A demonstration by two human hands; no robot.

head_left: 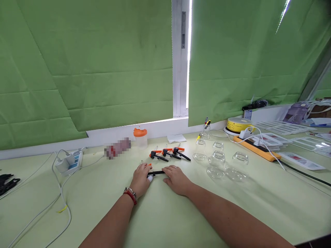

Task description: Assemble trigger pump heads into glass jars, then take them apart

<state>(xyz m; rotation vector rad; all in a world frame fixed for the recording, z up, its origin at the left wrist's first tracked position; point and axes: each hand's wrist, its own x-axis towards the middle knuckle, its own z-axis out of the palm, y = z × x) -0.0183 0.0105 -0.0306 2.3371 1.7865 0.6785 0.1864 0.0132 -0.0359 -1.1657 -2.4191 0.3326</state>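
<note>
Black bar point(158, 172), likely light and stiff, suits gripping near its ends: left hand point(141, 177), fingers pinching it; right hand point(178, 179), fingers touching (whether pinching, can't tell).

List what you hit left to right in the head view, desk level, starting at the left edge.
Black item → white power strip → left hand → black bar → right hand → glass jars → purple container.

Black tool point(156, 173) part-hidden under left grip point(141, 177); pink item point(119, 148) blurred (pixelated); black bundle point(7, 185) cut by left edge.
</note>
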